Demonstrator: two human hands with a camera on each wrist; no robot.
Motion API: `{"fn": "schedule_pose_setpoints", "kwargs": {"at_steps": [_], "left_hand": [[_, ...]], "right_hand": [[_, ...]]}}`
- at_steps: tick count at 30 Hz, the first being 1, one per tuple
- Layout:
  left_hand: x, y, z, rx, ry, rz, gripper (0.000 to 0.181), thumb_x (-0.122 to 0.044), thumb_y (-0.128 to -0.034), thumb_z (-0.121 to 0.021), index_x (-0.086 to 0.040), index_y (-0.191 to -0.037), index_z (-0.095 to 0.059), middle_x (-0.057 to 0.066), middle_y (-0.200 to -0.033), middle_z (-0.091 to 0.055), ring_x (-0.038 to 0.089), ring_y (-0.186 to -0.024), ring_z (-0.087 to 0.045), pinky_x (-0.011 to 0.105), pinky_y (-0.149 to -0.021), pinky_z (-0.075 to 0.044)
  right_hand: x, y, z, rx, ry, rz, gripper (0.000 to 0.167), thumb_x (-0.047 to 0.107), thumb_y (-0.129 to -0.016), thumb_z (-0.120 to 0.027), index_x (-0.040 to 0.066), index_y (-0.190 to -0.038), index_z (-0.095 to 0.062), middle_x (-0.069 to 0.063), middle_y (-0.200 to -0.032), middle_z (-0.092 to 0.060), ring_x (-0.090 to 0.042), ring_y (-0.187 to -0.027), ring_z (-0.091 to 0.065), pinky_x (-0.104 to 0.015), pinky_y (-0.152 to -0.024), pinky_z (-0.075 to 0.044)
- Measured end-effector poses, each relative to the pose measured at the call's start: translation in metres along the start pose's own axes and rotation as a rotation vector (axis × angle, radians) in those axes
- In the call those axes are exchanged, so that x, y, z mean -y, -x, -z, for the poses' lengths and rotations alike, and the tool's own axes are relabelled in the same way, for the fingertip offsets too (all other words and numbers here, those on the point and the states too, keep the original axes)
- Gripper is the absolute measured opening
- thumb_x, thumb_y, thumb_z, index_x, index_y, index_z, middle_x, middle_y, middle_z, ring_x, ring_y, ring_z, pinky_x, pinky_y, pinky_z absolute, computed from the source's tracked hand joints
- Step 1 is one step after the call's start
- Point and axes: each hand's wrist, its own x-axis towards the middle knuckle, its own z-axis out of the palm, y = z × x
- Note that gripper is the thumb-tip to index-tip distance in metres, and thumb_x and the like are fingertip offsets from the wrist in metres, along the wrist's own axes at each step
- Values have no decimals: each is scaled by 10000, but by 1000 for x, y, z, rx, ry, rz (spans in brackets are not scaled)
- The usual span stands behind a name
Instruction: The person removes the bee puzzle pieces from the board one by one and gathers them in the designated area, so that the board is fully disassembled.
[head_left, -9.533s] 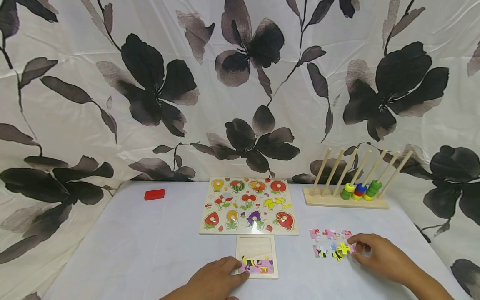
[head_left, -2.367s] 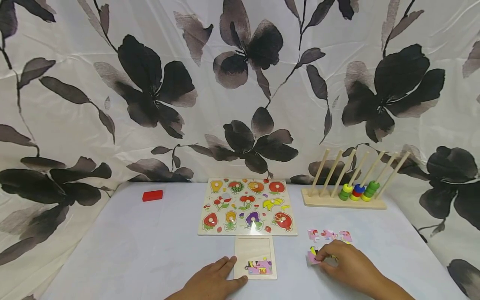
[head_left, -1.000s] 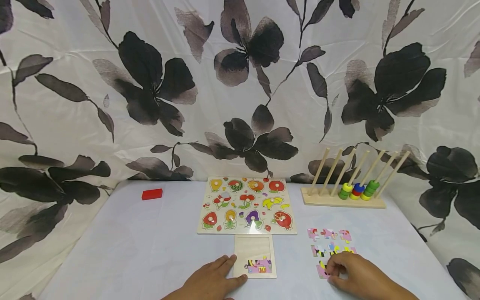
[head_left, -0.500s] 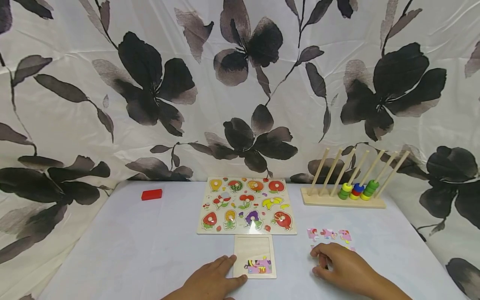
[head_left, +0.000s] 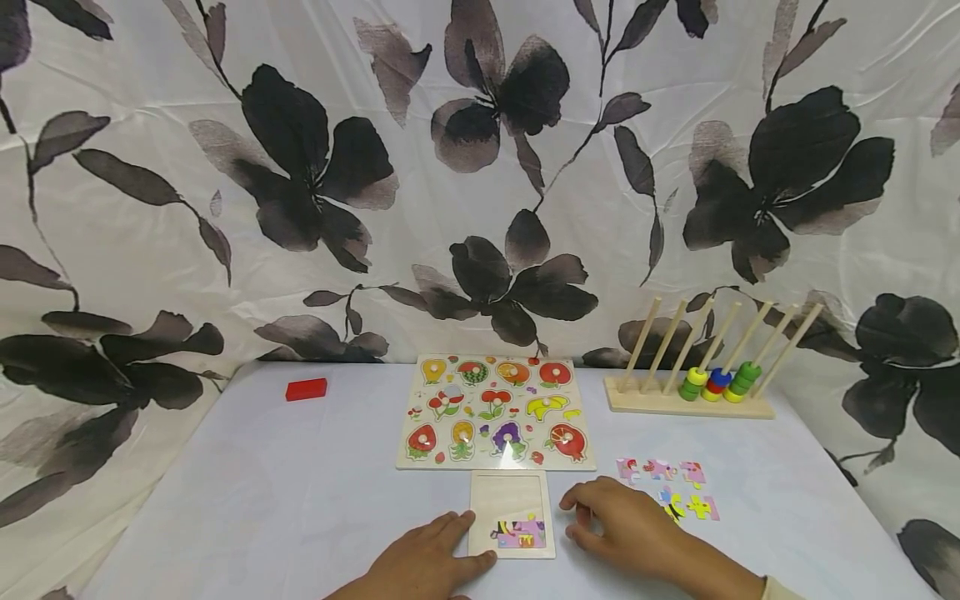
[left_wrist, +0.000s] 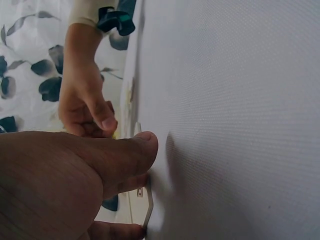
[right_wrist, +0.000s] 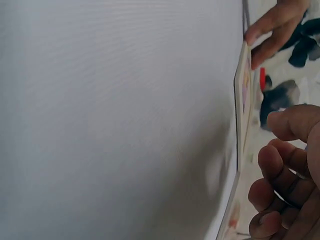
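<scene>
A small wooden puzzle frame [head_left: 510, 492] lies on the white cloth with joined bee-picture pieces [head_left: 521, 533] in its lower right. My left hand [head_left: 431, 554] rests at its left side, fingertips and thumb on the border. My right hand [head_left: 626, 529] hovers just right of the frame, fingers loosely bent, thumb and index apart; no piece shows between them in the right wrist view. Loose pink jigsaw pieces [head_left: 660, 469] and yellow ones [head_left: 699, 506] lie beyond it; the hand and forearm hide the spot where others lay.
Behind the frame lies a fruit knob puzzle board [head_left: 450, 421], nearly touching it. A wooden peg stand [head_left: 690, 403] with coloured rings stands at the back right, a red block [head_left: 307, 389] at the back left. A floral cloth [head_left: 480, 167] hangs behind the table.
My right hand put a bee piece down in front of the loose pieces, let go, and moved left toward the frame. My left hand stays at the frame's edge.
</scene>
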Motion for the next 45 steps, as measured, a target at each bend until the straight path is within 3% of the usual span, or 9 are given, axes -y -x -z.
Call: {"fn": "schedule_pose_setpoints", "kwargs": {"at_steps": [9,16,24,45], "left_hand": [[0,0,1,12,18,23,604,-639,-868,-680,-442,-1432,-589,33,-1559,-452,272,-1383,-458,543,-1080,-440],[0,-1,1,20,12,19,604,-662,-882,-650,-441,-1440,-581,43,-1558,-451,279,-1388,-455,534,-1069,-452],[0,0,1,13,4,5,581,-643,-900,-641,-433,-1438,-586,55,-1553,-456,284,-1388,-458,523,-1060,-464],[0,-2,-1,4,9,7,571,-623,-899,-657,-434,-1434,-589,57,-1548,-461,278,-1384,-460,520,-1058,-465]], "right_hand": [[16,-17,-13,23,16,43,193,292,-910,-756,234,-1090,-721,226,-826,-482,-11,-829,-492,-260,-658,-458],[26,-25,-19,37,31,85,194,293,-901,-765,238,-1084,-731,211,-857,-520,-13,-859,-501,-280,-674,-482],[36,-32,-22,47,43,126,186,253,-885,-779,205,-1064,-767,204,-832,-526,-1,-830,-479,-222,-649,-460],[39,-36,-33,19,110,136,161,252,-834,-797,246,-948,-683,191,-777,-446,-26,-804,-443,-220,-586,-389]]}}
